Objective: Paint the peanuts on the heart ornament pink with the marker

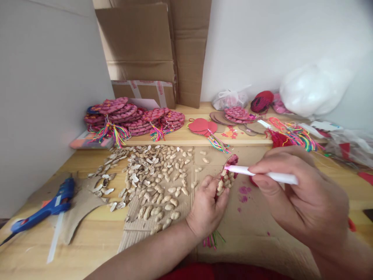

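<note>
My left hand grips a small disc covered with peanut shells, tilted nearly edge-on; part of it is pink-red and a coloured tassel hangs below my wrist. My right hand pinches a white pen-like stick, and its tip touches the upper part of the disc. Both hands hover over a sheet of corrugated cardboard marked with pink spots.
Loose peanut shells lie spread to the left. A blue glue gun rests at the far left. Stacks of finished pink discs with tassels, red card circles, coloured threads, plastic bags and cardboard boxes line the back.
</note>
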### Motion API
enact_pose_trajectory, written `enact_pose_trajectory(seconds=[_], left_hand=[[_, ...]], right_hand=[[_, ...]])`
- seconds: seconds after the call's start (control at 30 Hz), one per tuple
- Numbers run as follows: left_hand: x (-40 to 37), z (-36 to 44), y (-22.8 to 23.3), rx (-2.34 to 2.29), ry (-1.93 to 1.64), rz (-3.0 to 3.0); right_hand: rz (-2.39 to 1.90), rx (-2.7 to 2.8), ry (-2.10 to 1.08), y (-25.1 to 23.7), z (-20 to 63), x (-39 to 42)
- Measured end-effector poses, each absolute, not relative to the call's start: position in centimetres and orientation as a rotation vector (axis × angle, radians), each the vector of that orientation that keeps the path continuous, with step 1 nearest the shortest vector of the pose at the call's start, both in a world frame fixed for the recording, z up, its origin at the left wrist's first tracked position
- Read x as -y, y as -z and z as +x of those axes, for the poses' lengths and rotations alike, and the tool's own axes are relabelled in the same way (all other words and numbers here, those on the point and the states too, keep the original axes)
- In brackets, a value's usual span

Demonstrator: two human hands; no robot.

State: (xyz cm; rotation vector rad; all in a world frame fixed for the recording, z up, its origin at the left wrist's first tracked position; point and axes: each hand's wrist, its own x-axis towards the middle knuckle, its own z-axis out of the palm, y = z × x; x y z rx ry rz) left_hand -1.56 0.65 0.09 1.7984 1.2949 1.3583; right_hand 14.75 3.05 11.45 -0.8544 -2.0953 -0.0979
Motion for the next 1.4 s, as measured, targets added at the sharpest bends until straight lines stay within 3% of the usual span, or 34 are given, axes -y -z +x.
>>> enact_pose_trajectory(seconds=[1.4], left_hand=[[-0.6,-1.6,0.4,-1.239,-1.314,1.769]], right_hand=[[-0.92,1.922,-0.037,-10.3,15.8,-3.2]])
